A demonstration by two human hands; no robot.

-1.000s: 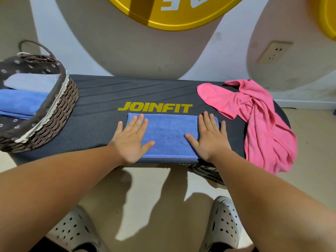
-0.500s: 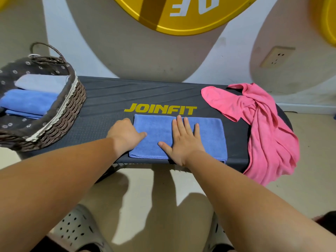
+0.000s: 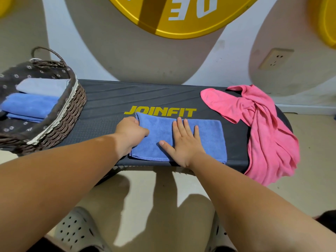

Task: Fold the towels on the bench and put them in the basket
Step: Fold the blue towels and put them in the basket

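Centrally, the folded blue microfibre towel (image 3: 209, 135) lies on the dark grey padded table (image 3: 145, 95), its long axis running left to right along the front edge. Right hand (image 3: 183, 144): fingers straight, pressing flat on the towel's middle. Left hand (image 3: 131, 133): fingers curled, gripping its left end. Crumpled pink towel (image 3: 263, 128) drapes the right end; woven wicker basket (image 3: 72, 110) stands left.

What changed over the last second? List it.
The left hand slid to the left edge of the blue towel and now grips it. The right hand moved left to the towel's middle, pressing flat. The pink towel, basket and bench stayed put.
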